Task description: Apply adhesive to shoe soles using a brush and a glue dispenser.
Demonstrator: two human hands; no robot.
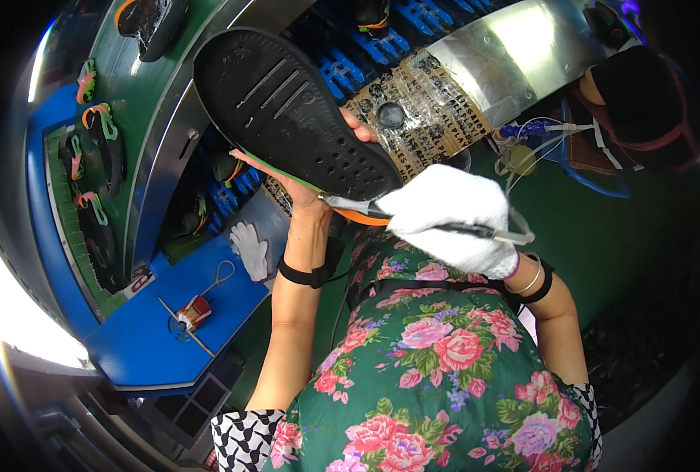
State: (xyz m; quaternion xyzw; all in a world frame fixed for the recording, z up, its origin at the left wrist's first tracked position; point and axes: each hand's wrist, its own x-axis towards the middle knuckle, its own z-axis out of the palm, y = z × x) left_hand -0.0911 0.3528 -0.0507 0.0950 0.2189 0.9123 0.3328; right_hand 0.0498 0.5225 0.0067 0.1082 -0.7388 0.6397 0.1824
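A large black shoe sole (287, 118) is held up tilted, with slits and small round holes in the face toward me. Strips of green and orange show along its lower edge. My bare left hand (299, 191) is closed round it from below, its fingertips showing on the far side. In a white glove, my right hand (448, 211) grips a slim pen-like tool (350, 204) with a metal tip. A pale tube loops from the tool's back end. The tip is at the sole's lower edge, close to my left wrist; whether it touches cannot be made out.
Behind the sole is a metal ledge (515, 47), partly covered with printed tape (421, 110). Shoe parts (106, 145) with orange and green straps lie along the green belt at left. A blue table (145, 338) holds a white glove (250, 250) and a small red-wrapped item (193, 312).
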